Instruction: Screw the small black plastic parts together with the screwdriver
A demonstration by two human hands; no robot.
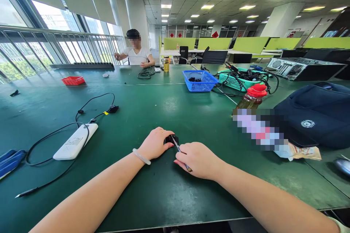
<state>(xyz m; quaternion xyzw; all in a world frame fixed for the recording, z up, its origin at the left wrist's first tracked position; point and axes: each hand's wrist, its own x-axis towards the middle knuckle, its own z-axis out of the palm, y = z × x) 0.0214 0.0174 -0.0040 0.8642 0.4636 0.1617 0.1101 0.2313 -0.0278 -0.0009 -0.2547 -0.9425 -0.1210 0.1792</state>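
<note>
Both forearms reached forward over the green counter; the left hand curled around a small black part resting there; the right hand pinched a thin tool against it.

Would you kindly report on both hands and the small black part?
Left hand pinning small black part to green table. Right hand gripping thin metal tool, tip at part. White power bank aside.

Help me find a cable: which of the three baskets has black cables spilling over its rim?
The green basket, under the black cables, right of the blue basket; the red basket sits far left.
</note>
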